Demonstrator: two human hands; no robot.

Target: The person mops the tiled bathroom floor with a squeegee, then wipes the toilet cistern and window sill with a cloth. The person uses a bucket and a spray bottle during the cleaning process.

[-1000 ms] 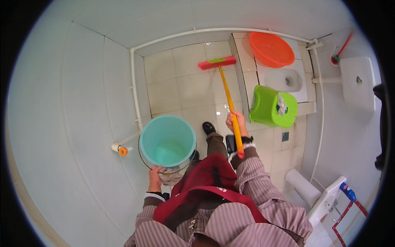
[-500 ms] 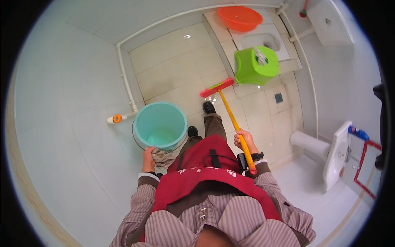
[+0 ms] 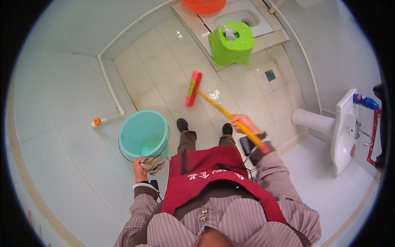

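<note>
My left hand [image 3: 139,169] is closed at the near rim of a light teal bucket [image 3: 142,126], where its thin wire handle passes. A crumpled greyish-brown rag [image 3: 153,165] hangs beside the fingers against the rim. The bucket looks held by the handle; the fingers' exact grip is partly hidden. My right hand [image 3: 244,123] wraps round the yellow pole of a floor brush [image 3: 221,110]. The brush's red head, with a green strip, rests on the wet tiles ahead of my feet, and the pole's red end points back toward my right forearm.
A bright green stool [image 3: 231,46] with a pale cloth on top stands by the raised squat toilet [image 3: 263,29]. Behind it is an orange basin [image 3: 203,5]. A white pedestal sink [image 3: 343,131] is on the right, a capped pipe [image 3: 97,122] on the left wall. The tiled floor [image 3: 164,68] shines wet.
The brush head has swung left and turned from crosswise to nearly lengthwise. My feet have shifted and the view has turned. The bucket and rag remain at my left hand.
</note>
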